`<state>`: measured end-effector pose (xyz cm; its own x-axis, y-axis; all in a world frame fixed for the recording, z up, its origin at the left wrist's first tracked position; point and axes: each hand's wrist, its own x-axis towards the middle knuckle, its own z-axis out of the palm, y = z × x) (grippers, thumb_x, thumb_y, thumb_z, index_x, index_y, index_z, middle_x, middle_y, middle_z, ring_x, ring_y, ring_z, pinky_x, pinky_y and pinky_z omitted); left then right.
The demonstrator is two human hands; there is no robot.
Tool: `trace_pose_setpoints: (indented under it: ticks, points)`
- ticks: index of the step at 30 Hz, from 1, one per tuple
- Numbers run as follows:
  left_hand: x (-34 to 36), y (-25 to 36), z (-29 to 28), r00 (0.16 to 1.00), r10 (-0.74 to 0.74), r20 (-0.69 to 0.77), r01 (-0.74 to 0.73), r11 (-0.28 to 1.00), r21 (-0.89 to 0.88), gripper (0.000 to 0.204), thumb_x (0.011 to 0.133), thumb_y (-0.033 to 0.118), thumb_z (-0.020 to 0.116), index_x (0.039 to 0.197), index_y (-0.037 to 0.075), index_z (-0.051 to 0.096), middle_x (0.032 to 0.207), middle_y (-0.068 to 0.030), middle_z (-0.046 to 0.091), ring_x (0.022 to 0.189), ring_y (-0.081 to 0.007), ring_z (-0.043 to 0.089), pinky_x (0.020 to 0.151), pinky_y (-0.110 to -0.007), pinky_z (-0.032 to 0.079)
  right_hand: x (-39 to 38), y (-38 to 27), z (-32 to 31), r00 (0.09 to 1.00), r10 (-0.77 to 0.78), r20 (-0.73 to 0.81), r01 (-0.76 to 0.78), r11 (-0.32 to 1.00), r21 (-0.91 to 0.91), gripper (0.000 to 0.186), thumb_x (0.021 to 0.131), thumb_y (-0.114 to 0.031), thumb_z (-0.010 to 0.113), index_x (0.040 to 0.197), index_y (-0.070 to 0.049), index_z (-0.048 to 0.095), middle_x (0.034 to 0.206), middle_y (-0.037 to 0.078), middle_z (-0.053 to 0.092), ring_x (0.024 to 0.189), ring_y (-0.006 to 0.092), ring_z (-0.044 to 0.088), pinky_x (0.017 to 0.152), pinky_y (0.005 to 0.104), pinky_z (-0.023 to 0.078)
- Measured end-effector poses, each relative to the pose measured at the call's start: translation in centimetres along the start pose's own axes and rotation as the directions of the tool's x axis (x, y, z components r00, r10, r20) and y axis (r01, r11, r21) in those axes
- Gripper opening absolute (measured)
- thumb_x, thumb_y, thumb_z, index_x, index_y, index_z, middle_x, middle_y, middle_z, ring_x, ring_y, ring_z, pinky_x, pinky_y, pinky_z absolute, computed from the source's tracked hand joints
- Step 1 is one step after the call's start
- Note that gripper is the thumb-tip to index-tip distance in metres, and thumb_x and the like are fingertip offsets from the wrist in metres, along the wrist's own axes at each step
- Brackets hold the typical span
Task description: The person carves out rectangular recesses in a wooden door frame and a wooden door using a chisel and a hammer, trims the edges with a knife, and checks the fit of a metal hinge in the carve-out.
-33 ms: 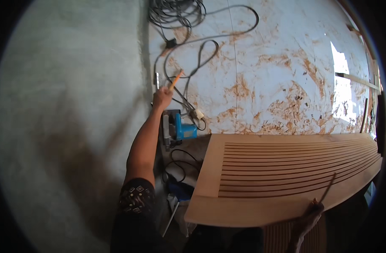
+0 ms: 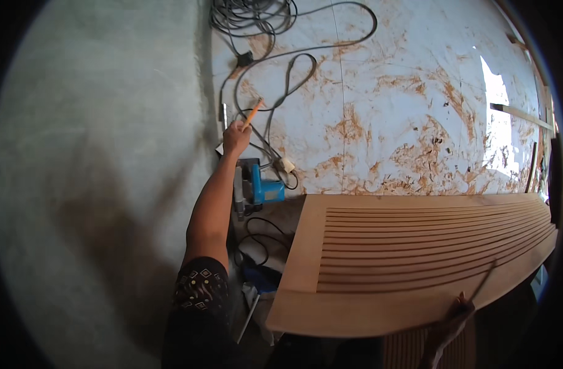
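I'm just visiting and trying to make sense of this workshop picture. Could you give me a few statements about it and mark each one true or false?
1. The left hand holds an orange pencil. True.
2. The wooden panel has long parallel grooves cut in it. True.
3. The blue power tool rests on top of the wooden panel. False: it lies on the floor beside the panel's left end, under the outstretched left arm.
4. The right hand is raised high toward the wall. False: it is low, at the panel's near edge, with a thin stick.
5. A bundle of grey cable lies coiled on the floor. True.
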<state>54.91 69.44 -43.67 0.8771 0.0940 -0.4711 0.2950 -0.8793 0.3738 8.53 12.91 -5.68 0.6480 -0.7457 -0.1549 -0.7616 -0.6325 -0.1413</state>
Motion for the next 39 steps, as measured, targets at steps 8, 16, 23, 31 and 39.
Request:
trace_pose_setpoints:
  ticks: [8, 16, 23, 31, 39]
  points:
    - [3.4, -0.3, 14.5, 0.987, 0.022, -0.162, 0.025, 0.96, 0.277, 0.062, 0.089, 0.024, 0.073, 0.142, 0.0, 0.051, 0.133, -0.0278, 0.063, 0.125, -0.0462, 0.06, 0.11, -0.053, 0.048, 1.9, 1.5, 0.9, 0.944, 0.325, -0.063, -0.275, 0.875, 0.398, 0.029, 0.112, -0.022, 0.055, 0.129, 0.002, 0.053, 0.108, 0.011, 0.06, 0.109, 0.0244, 0.061, 0.105, 0.0393, 0.048]
    - [5.4, -2.7, 12.1, 0.984, 0.122, -0.133, -0.062, 0.922, 0.383, 0.033, 0.094, 0.003, 0.064, 0.124, 0.0, 0.052, 0.124, -0.0276, 0.062, 0.114, -0.0472, 0.062, 0.096, -0.056, 0.051, 2.2, 0.4, 2.3, 0.878, 0.478, -0.003, -0.416, 0.767, 0.489, 0.031, 0.114, -0.024, 0.053, 0.131, 0.001, 0.052, 0.108, 0.008, 0.059, 0.107, 0.0215, 0.061, 0.104, 0.0366, 0.05]
    - [-4.9, 5.7, 9.6, 0.786, 0.58, -0.216, -0.546, 0.814, 0.201, 0.033, 0.103, 0.0, 0.054, 0.136, -0.001, 0.051, 0.112, -0.0239, 0.06, 0.104, -0.0475, 0.061, 0.087, -0.056, 0.049, 1.0, 0.9, -0.9, 0.755, 0.651, 0.081, -0.512, 0.508, 0.693, 0.032, 0.115, -0.025, 0.051, 0.133, 0.001, 0.051, 0.108, 0.006, 0.059, 0.106, 0.019, 0.06, 0.103, 0.0341, 0.051]
    - [-25.3, 26.7, 1.6, 0.566, 0.822, 0.073, -0.79, 0.565, -0.238, 0.041, 0.105, 0.005, 0.05, 0.144, 0.005, 0.061, 0.114, -0.0189, 0.058, 0.105, -0.0398, 0.056, 0.096, -0.05, 0.047, 6.2, -3.1, -4.9, 0.976, 0.145, 0.161, -0.129, 0.986, -0.109, 0.026, 0.099, -0.014, 0.069, 0.12, -0.003, 0.058, 0.092, 0.021, 0.071, 0.085, 0.0434, 0.07, 0.076, 0.0544, 0.052]
    - [-41.2, 39.6, 2.7, 0.232, 0.957, 0.175, -0.824, 0.289, -0.487, 0.041, 0.102, 0.011, 0.051, 0.142, 0.008, 0.062, 0.128, -0.0209, 0.055, 0.122, -0.0414, 0.057, 0.111, -0.056, 0.047, 7.8, -4.1, -1.6, 0.903, 0.275, 0.328, -0.426, 0.662, 0.616, 0.047, 0.103, -0.017, 0.066, 0.138, -0.005, 0.038, 0.103, 0.028, 0.069, 0.095, 0.0488, 0.071, 0.083, 0.0555, 0.053]
